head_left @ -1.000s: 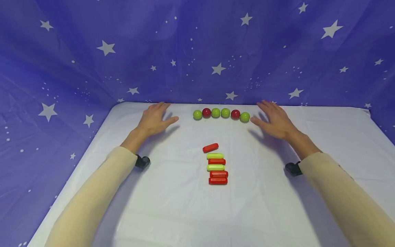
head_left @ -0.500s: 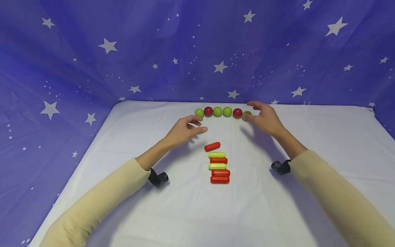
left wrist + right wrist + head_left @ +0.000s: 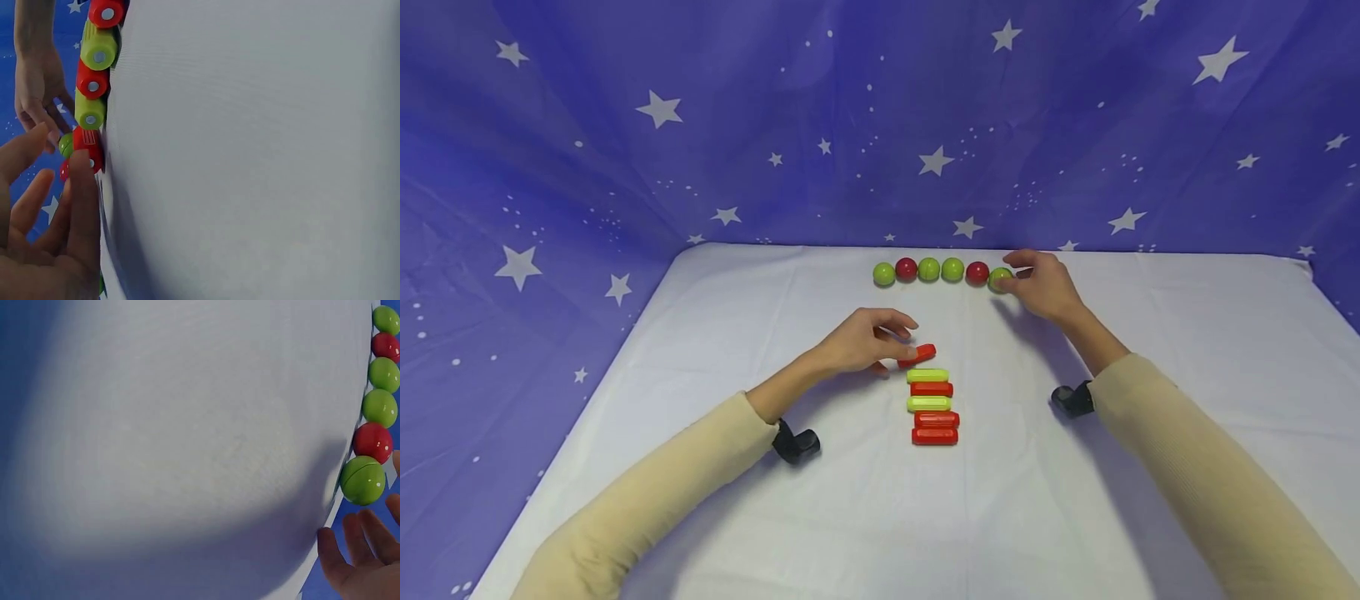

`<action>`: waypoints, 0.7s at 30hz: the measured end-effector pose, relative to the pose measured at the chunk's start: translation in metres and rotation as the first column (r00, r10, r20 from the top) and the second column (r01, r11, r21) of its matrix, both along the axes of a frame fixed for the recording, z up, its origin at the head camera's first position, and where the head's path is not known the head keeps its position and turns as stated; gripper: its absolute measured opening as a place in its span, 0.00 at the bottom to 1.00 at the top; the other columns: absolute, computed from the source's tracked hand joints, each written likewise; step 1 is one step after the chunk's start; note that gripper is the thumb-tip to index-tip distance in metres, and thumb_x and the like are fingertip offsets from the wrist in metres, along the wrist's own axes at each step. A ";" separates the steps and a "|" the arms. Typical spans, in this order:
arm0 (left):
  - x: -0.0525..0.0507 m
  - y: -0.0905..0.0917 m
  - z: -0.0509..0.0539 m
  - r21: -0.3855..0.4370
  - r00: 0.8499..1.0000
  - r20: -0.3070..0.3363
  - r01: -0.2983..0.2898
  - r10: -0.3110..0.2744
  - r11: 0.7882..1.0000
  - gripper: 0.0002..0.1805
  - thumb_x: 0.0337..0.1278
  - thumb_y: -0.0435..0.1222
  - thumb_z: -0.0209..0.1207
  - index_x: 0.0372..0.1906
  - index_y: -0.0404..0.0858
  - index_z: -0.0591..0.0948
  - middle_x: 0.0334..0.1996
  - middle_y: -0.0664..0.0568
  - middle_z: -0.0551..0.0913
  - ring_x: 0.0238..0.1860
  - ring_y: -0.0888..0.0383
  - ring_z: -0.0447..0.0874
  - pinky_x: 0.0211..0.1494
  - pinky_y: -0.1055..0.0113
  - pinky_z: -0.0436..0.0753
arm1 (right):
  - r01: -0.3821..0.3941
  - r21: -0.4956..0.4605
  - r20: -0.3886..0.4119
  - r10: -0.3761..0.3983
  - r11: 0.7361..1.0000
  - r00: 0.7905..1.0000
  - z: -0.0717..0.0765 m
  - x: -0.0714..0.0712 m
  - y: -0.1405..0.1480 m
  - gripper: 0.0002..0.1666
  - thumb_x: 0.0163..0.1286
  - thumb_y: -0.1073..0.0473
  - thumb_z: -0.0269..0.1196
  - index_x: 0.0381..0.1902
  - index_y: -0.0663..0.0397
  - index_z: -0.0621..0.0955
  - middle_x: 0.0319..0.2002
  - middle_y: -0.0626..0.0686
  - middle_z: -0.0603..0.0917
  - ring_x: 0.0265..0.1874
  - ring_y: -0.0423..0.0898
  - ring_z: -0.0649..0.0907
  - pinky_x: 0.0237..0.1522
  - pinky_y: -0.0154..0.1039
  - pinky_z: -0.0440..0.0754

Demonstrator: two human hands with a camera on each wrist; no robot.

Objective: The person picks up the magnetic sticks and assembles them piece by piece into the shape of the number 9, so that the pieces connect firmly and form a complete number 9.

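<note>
My left hand (image 3: 863, 342) is over the left end of a tilted red stick (image 3: 927, 352), thumb across it and the other fingers spread. In the left wrist view, a finger of my left hand (image 3: 56, 250) overlaps the end of the red stick (image 3: 86, 140); contact is unclear. At the right end of a row of balls, my right hand (image 3: 1047, 287) is beside a green ball (image 3: 998, 275), thumb overlapping its edge. The right wrist view has my right hand (image 3: 369, 569) with fingers apart, below the green ball (image 3: 362, 481).
Below the tilted stick lie a yellow-green stick (image 3: 927, 376) and several more red and yellow-green ones, stacked towards me. Left of the green ball, a red ball (image 3: 977, 272) and several others line the far part of the white table (image 3: 760, 308). A starry blue cloth (image 3: 850, 100) hangs behind.
My left hand has come right and towards me, from left of the balls to the tilted red stick. My right hand has moved left to the end green ball, its fingers more bent.
</note>
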State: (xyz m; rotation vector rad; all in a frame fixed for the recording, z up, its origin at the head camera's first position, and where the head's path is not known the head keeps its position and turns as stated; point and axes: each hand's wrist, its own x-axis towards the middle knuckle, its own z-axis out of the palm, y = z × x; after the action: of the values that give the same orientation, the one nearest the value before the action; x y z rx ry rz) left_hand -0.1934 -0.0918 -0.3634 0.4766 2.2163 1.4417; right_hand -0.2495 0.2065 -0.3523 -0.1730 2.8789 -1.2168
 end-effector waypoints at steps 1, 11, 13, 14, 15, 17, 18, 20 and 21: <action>0.000 0.000 -0.001 -0.002 1.000 0.003 0.015 -0.015 1.000 0.24 0.56 0.35 0.69 0.59 0.35 0.79 0.47 0.46 0.81 0.43 0.53 0.82 0.34 0.59 0.87 | 0.000 0.002 0.009 0.000 1.000 1.000 0.000 0.000 0.000 0.29 0.66 0.60 0.65 0.61 0.70 0.74 0.60 0.67 0.77 0.58 0.63 0.77 0.58 0.55 0.75; -0.003 0.002 -0.007 -0.050 0.999 -0.016 0.051 -0.052 0.997 0.22 0.56 0.32 0.68 0.57 0.36 0.81 0.43 0.48 0.83 0.37 0.54 0.81 0.35 0.62 0.86 | -0.049 0.028 0.036 0.047 0.998 0.998 -0.001 -0.001 0.000 0.27 0.67 0.64 0.63 0.61 0.70 0.74 0.57 0.70 0.77 0.56 0.65 0.79 0.56 0.55 0.77; -0.003 0.002 -0.008 -0.050 0.999 -0.014 0.048 -0.048 0.998 0.22 0.56 0.32 0.68 0.57 0.36 0.81 0.43 0.48 0.83 0.36 0.54 0.80 0.35 0.63 0.86 | -0.047 0.042 0.031 0.046 0.998 0.998 -0.002 -0.001 0.000 0.27 0.66 0.64 0.63 0.61 0.70 0.74 0.57 0.70 0.78 0.55 0.64 0.79 0.56 0.55 0.77; -0.003 0.003 -0.009 -0.050 0.999 -0.011 0.047 -0.047 0.998 0.22 0.56 0.32 0.68 0.56 0.36 0.81 0.43 0.49 0.83 0.36 0.54 0.80 0.35 0.63 0.86 | -0.046 0.051 0.028 0.044 0.998 0.999 -0.002 -0.002 0.000 0.27 0.66 0.64 0.63 0.61 0.70 0.74 0.56 0.70 0.78 0.55 0.64 0.79 0.56 0.55 0.77; -0.003 0.003 -0.009 -0.051 0.999 -0.010 0.047 -0.048 0.998 0.21 0.56 0.32 0.68 0.56 0.36 0.81 0.43 0.49 0.83 0.36 0.54 0.80 0.36 0.64 0.86 | -0.044 0.061 0.025 0.042 0.997 0.999 -0.002 -0.002 0.000 0.26 0.66 0.64 0.64 0.60 0.70 0.75 0.56 0.70 0.78 0.54 0.64 0.79 0.56 0.55 0.76; -0.003 0.004 -0.011 -0.054 0.999 -0.011 0.048 -0.049 0.997 0.20 0.56 0.32 0.68 0.55 0.37 0.82 0.42 0.49 0.83 0.34 0.54 0.79 0.35 0.64 0.85 | -0.040 0.078 0.023 0.039 0.996 0.999 -0.002 -0.002 0.001 0.26 0.66 0.64 0.64 0.60 0.70 0.75 0.55 0.70 0.79 0.54 0.64 0.80 0.56 0.56 0.76; -0.003 0.004 -0.012 -0.057 0.999 -0.014 0.049 -0.050 0.997 0.19 0.56 0.32 0.68 0.55 0.37 0.82 0.41 0.49 0.83 0.34 0.55 0.79 0.35 0.65 0.85 | -0.038 0.085 0.022 0.037 0.996 0.999 -0.002 -0.002 0.001 0.26 0.66 0.63 0.64 0.59 0.70 0.75 0.55 0.70 0.79 0.53 0.64 0.80 0.56 0.56 0.76; -0.003 0.005 -0.013 -0.059 0.999 -0.017 0.045 -0.046 0.997 0.18 0.57 0.32 0.67 0.53 0.37 0.83 0.41 0.50 0.83 0.33 0.55 0.79 0.35 0.65 0.84 | -0.037 0.096 0.019 0.035 0.995 0.999 -0.003 -0.002 0.001 0.25 0.66 0.64 0.64 0.59 0.70 0.75 0.54 0.70 0.79 0.53 0.64 0.80 0.56 0.56 0.75; -0.003 0.005 -0.013 -0.058 0.999 -0.019 0.043 -0.044 0.997 0.17 0.57 0.32 0.67 0.53 0.37 0.83 0.40 0.50 0.83 0.33 0.55 0.79 0.35 0.65 0.84 | -0.036 0.099 0.018 0.034 0.994 0.999 -0.003 -0.002 0.001 0.24 0.66 0.64 0.64 0.58 0.70 0.76 0.54 0.70 0.80 0.53 0.64 0.80 0.57 0.56 0.75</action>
State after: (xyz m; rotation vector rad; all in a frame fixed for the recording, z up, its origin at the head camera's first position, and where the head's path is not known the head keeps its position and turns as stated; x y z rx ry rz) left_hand -0.1968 -0.0864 -0.3765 0.5186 2.2423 1.3533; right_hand -0.2513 0.2075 -0.3550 -0.2099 2.9011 -1.0613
